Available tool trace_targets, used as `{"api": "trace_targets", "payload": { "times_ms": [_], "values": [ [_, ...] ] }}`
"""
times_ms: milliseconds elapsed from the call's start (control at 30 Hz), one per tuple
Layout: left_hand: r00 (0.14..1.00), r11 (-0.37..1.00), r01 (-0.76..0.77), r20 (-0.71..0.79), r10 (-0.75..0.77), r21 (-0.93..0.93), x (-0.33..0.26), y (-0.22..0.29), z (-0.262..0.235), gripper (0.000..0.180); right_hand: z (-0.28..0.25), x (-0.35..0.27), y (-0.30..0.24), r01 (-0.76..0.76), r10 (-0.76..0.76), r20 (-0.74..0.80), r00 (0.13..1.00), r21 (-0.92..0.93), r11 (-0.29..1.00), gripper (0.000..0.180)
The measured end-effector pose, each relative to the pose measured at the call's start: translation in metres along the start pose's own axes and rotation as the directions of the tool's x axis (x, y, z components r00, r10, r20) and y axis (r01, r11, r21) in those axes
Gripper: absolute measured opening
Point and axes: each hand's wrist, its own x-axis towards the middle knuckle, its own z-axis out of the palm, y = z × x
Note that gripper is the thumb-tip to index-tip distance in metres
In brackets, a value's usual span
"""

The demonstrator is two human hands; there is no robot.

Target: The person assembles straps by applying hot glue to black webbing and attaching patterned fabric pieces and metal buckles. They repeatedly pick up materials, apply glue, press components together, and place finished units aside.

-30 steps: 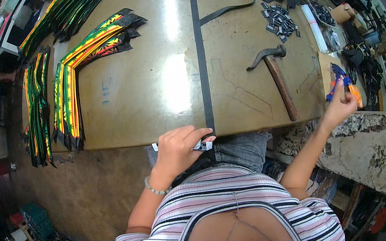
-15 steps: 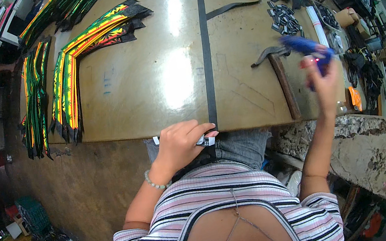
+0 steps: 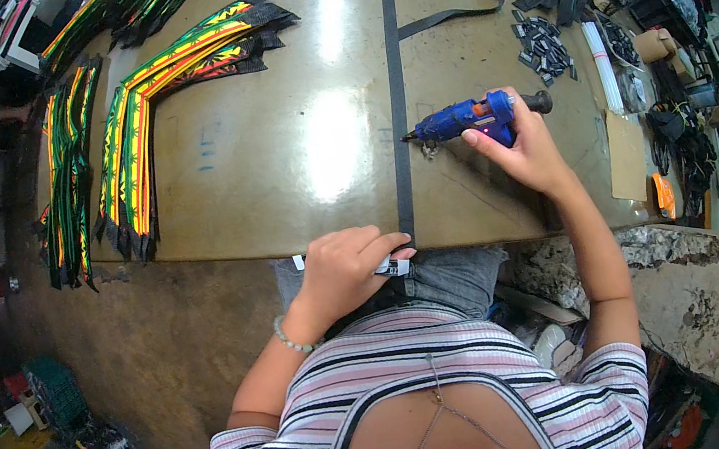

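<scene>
Holding a blue hot-glue gun (image 3: 455, 120) in the right grip (image 3: 526, 144), fingers closed round the handle, with nozzle (image 3: 409, 137) pointed left at the black webbing strip (image 3: 407, 185). Contact or slight gap at the nozzle: impossible to tell from this view. Pinching the strip's near end at the edge of the bench (image 3: 251, 185) with the left grip (image 3: 347, 266), apparently narrowed onto the webbing, beside a white-and-black label (image 3: 400, 267) partly hidden under the hand. Lying straight away from the body, with a second black strap (image 3: 445, 18) slanting off rightward near the far end: an alignment probably best preserved by light, even tension from the left. For good control, advisable to centre the nozzle across the strip's width, steady the right wrist, press the trigger evenly and avoid flooding the edges. Sensible also to guard the left fingertips from heat. Set well apart: dark clips (image 3: 543, 48) at right, leaf-patterned bands (image 3: 138, 160) at left.
</scene>
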Motion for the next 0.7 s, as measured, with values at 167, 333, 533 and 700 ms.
{"api": "trace_targets", "payload": {
  "times_ms": [167,333,533,700],
  "values": [
    [1.0,1.0,-0.004,0.01,0.004,0.011,-0.001,0.0,0.0,0.019,-0.004,0.015,0.004,0.069,-0.07,-0.009,0.997,-0.094,0.993,0.048],
    [1.0,1.0,-0.012,0.012,0.011,0.022,-0.002,0.0,0.0,0.019,-0.009,0.03,0.0,0.109,-0.114,-0.018,0.993,-0.158,0.981,0.044],
    [0.997,0.999,-0.008,0.074,0.005,0.037,0.003,0.004,-0.006,0.021,-0.012,-0.001,-0.018,0.528,-0.59,0.09,0.803,-0.568,0.632,0.052],
    [0.997,0.982,0.075,0.003,-0.075,-0.171,0.008,0.012,-0.02,0.032,-0.085,-0.071,0.066,-0.387,-0.017,-0.809,0.587,-0.299,0.872,0.051]
  ]
}}
